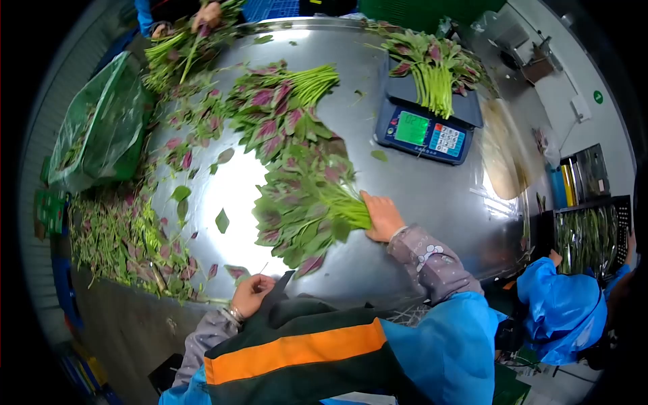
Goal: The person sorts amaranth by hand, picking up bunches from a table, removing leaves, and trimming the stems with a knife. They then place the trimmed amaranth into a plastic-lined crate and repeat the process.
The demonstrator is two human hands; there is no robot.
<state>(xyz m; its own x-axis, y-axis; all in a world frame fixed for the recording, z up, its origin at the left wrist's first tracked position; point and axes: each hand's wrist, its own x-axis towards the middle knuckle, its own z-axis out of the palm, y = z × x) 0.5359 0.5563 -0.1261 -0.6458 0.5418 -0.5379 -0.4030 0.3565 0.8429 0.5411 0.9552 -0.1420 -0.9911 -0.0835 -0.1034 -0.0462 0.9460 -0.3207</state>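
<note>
My right hand [383, 217] is closed around the stem ends of a bunch of red-green amaranth [304, 209], whose leaves fan out to the left over the metal table. Close to the table's near edge, my left hand [251, 295] has its fingertips pinched together; what they hold, if anything, is too small to make out. A second amaranth bunch [280, 101] lies just beyond the first, stems pointing right. Another bunch [435, 71] rests on the digital scale [422, 131], which has a lit green display.
Loose leaves and stems [128, 236] are heaped along the table's left side. A green crate [101, 128] lined with clear plastic stands there. Across the table, another person's hand [208, 17] handles greens. At right, a person in blue [563, 307] is beside a black crate of bagged greens [590, 236].
</note>
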